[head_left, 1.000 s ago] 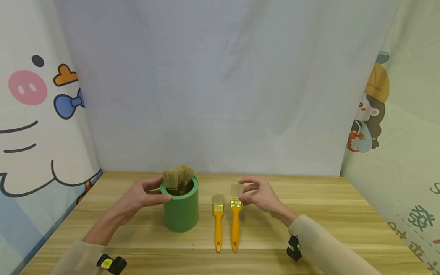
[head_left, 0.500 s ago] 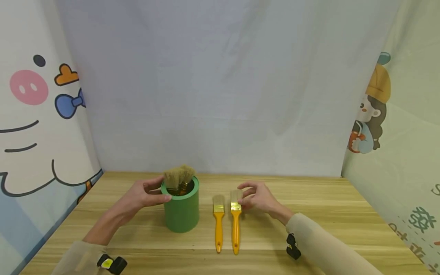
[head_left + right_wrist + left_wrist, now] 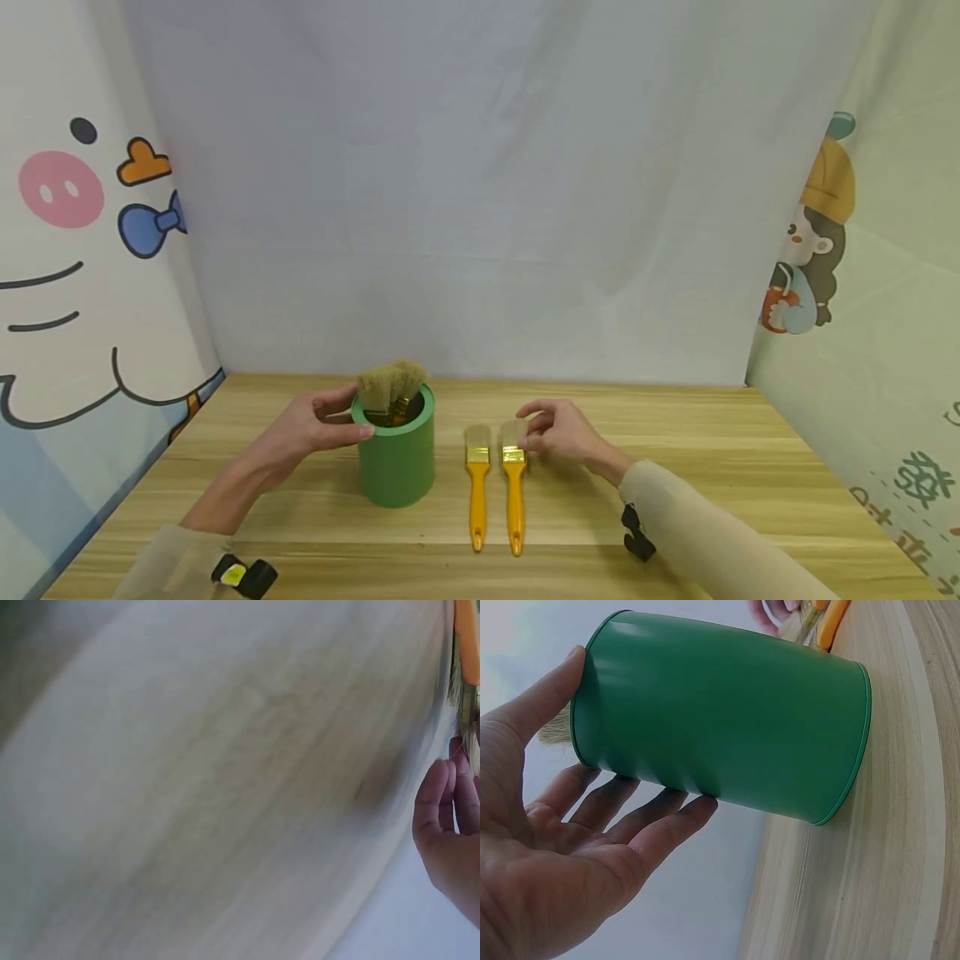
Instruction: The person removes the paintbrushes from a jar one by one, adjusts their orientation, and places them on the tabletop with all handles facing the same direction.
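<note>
Paintbrushes point(image 3: 515, 504) on tabletop point(image 3: 697, 425), backdrop point(image 3: 465, 192) behind

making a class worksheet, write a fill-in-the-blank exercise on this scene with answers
The left hand holds a cylindrical ____ container.
Tan-bristled brushes stand inside it, bristles facing ____.
____ orange-handled flat paintbrushes lie on the light wooden table.
The right hand is at one's bristle end, not its ____ end.
Missing words: green, up, two, handle.
</note>
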Demonstrator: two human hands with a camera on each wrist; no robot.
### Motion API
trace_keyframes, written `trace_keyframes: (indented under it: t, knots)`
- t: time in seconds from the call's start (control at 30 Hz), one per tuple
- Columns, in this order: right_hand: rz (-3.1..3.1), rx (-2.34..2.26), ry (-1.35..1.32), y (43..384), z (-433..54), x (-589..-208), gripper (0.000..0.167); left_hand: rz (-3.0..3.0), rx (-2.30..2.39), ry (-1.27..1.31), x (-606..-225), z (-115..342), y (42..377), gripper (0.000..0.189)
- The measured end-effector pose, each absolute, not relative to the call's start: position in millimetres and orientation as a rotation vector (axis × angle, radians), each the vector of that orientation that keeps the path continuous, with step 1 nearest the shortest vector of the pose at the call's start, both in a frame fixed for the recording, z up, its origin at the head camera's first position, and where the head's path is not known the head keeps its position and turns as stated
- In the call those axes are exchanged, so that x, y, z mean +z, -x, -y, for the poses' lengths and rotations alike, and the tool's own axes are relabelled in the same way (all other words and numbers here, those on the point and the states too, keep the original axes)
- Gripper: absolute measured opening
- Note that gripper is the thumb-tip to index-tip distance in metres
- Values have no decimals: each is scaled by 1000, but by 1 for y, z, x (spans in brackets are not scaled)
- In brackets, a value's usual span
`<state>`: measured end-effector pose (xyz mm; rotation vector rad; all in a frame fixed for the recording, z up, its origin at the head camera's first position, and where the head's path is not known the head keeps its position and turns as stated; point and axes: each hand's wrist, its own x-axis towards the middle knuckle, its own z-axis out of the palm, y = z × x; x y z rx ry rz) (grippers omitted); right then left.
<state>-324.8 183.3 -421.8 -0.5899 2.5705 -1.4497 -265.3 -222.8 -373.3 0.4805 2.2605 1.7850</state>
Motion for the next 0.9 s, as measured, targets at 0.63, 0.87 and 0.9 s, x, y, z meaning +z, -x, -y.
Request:
trace_keyframes:
  t: [0.63, 0.87, 0.9]
  knots:
    - [-2656, -1285, 707, 329, -180, -429, 38, -2260, 1790, -500, -372, 223, 263, 88]
    - [-2672, -1257, 717, 330, -181, -429, 37, -2257, 1791, -492, -371, 223, 263, 89]
    - [-2676, -1253, 714, 330, -181, -429, 37, -2259, 1789, -491, -372, 223, 263, 89]
